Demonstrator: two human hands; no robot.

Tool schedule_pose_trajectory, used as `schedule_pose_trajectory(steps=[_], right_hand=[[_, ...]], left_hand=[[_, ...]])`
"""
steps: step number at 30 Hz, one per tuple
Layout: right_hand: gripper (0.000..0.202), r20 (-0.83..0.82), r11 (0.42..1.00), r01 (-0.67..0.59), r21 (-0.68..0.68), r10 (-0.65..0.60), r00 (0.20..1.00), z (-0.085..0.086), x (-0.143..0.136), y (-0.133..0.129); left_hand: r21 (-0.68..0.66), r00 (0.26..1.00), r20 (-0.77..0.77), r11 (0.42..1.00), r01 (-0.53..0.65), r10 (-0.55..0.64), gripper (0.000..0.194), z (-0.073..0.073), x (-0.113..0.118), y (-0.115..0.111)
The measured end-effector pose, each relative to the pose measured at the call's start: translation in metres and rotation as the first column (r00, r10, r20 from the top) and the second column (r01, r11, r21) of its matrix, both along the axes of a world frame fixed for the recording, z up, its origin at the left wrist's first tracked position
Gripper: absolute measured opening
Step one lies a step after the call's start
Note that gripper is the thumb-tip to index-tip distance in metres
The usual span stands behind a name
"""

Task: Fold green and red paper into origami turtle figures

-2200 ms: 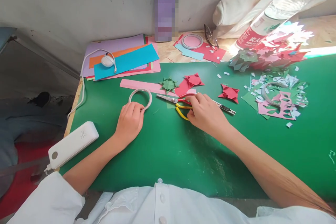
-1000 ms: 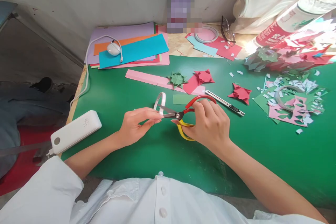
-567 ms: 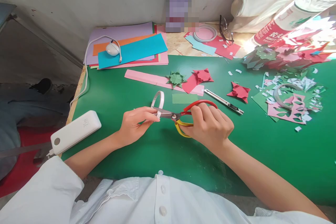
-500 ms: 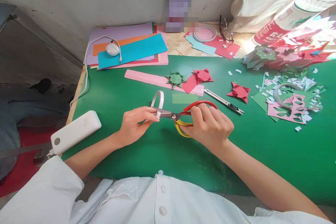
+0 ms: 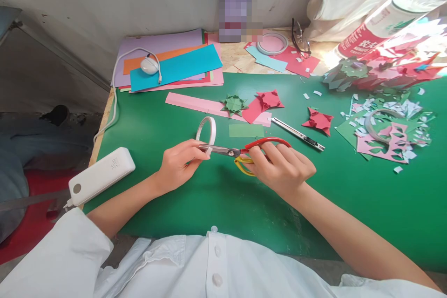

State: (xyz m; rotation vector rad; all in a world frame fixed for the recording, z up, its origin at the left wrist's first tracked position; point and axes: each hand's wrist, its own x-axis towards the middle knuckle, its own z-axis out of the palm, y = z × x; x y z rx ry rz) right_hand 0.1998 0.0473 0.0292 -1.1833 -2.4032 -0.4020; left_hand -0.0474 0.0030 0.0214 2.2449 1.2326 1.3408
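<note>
My left hand (image 5: 183,160) pinches a thin roll of white tape (image 5: 212,131) that stands on edge above the green mat. Fingers of my right hand (image 5: 281,165) are wrapped through the handles of scissors (image 5: 260,143), one loop red, the other yellow. The scissor blades point left and reach across the tape at my left fingertips; whether they touch it I cannot tell. Beyond my hands lie a small green paper piece (image 5: 246,130), a pink strip (image 5: 195,103), a folded green paper star (image 5: 234,105) and a red folded star (image 5: 270,99).
A utility knife (image 5: 298,134) and another red star (image 5: 318,121) lie to the right, near paper scraps (image 5: 380,146) with a tape roll (image 5: 372,123) on them. Coloured sheets (image 5: 174,72) are stacked at the back left. A white power bank (image 5: 102,176) with a cable sits at the left edge.
The scissor handles have come closer together and the blades have tilted slightly. My right hand has shifted a little to the right. The tape roll has moved slightly left.
</note>
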Motion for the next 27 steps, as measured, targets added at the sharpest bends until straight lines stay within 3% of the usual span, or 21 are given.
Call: schedule_pose_trajectory(steps=[2,6,9,11,15,21,24,27], right_hand=[[0.055,0.001,0.995,0.033,-0.089,-0.033,0.999,0.002,0.002,0.002],[0.054,-0.070,0.990,0.120,-0.071,-0.125,0.990,-0.002,0.008,0.013],[0.039,-0.083,0.983,0.168,-0.079,-0.174,0.981,-0.014,0.012,0.024],[0.030,-0.095,0.981,0.128,-0.148,-0.143,0.985,-0.022,0.014,0.028],[0.026,-0.165,0.960,-0.034,-0.280,-0.014,0.986,-0.033,0.015,0.033],[0.028,-0.159,0.944,-0.172,-0.283,0.131,0.979,-0.030,0.016,0.036],[0.031,-0.145,0.959,-0.138,-0.249,0.104,0.984,-0.028,0.020,0.041],[0.042,-0.116,0.976,0.001,-0.217,-0.027,0.993,-0.028,0.027,0.052]], left_hand=[[0.022,0.999,-0.036,1.000,0.007,-0.006,0.018,0.001,-0.002,0.001],[0.120,0.976,-0.214,0.993,-0.006,0.031,0.020,0.001,-0.011,0.006],[0.221,0.889,-0.431,0.973,-0.060,0.153,0.025,-0.003,-0.020,0.013],[0.210,0.829,-0.521,0.972,-0.108,0.204,0.028,-0.006,-0.025,0.017],[0.190,0.795,-0.564,0.972,-0.137,0.223,0.030,-0.013,-0.033,0.022],[0.195,0.782,-0.587,0.974,-0.118,0.212,0.027,-0.017,-0.033,0.024],[0.202,0.788,-0.573,0.971,-0.130,0.225,0.024,-0.016,-0.031,0.023],[0.233,0.822,-0.521,0.965,-0.123,0.231,0.020,-0.011,-0.026,0.020]])
